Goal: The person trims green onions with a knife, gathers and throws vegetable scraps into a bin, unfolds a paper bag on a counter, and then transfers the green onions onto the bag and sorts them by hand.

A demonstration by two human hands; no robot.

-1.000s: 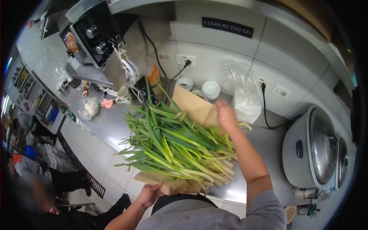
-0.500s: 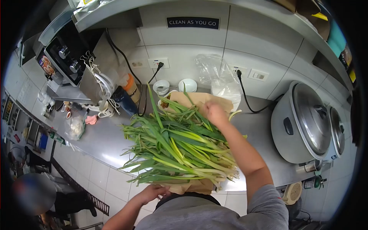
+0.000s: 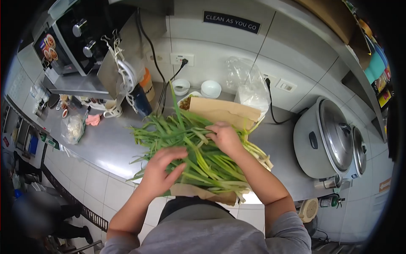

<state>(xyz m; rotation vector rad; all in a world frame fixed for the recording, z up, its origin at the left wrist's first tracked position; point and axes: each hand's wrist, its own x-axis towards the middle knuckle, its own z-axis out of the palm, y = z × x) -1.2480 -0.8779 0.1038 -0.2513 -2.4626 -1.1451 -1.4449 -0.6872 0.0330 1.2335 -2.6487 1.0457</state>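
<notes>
At left, a clear bag point(image 3: 72, 129) and a mug point(image 3: 112, 111) stand on the desk point(image 3: 272, 139). Next comes the left hand point(image 3: 159, 170), its grip released — thumb and fingers spread over the near side of the greens point(image 3: 207, 169). These lie heaped on the desk in front of the person, long axis slanting slightly down to the right: leafy tips left, pale root ends right. The right hand point(image 3: 225, 139) touches their far side, fingers curled — I cannot tell whether it grasps any. Farther right sits a large pot point(image 3: 302, 146).
</notes>
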